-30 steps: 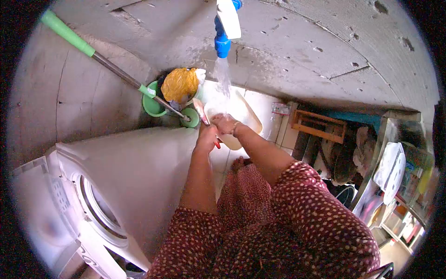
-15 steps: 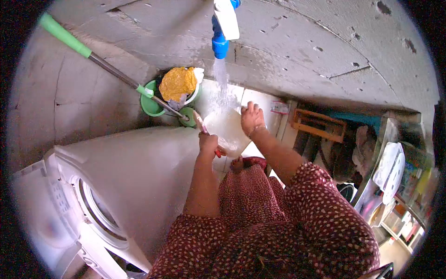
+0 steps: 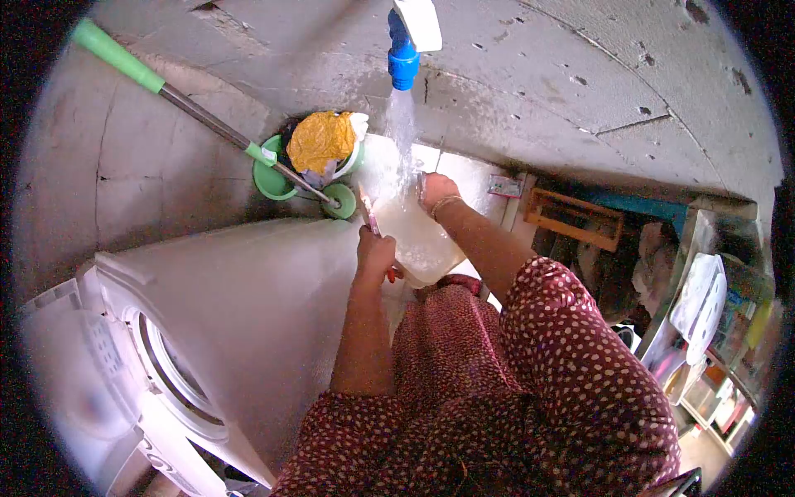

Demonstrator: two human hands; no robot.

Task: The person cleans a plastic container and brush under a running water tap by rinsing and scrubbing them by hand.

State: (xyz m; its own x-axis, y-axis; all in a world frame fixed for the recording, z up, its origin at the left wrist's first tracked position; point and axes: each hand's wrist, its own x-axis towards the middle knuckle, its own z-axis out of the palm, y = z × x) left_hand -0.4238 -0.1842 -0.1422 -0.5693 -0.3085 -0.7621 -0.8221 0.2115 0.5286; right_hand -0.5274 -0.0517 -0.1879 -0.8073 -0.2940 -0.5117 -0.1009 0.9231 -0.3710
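Observation:
My left hand (image 3: 377, 253) is closed around a slim, pale, stick-like thing (image 3: 369, 217) with a red lower end; its exact kind is unclear. It lies along the left side of a whitish, shallow plastic tub (image 3: 426, 248). At the tub's far right side, my right hand (image 3: 439, 192) is curled shut, with a bracelet at its wrist. Whatever its fingers grip is hidden. Running water (image 3: 401, 124) falls from a blue tap (image 3: 403, 68) beside the right hand, towards the tub's far end.
A green-handled mop (image 3: 203, 112) leans across the left, by a green bucket (image 3: 273, 178) with a yellow cloth (image 3: 320, 142). A white front-loading washing machine (image 3: 248, 290) stands at left. On the right are a wooden frame (image 3: 571, 217) and shelves.
My right hand has moved left, close to the water stream, and its fingers have curled in. My left hand has shifted slightly right. More of the tub shows. Water keeps running.

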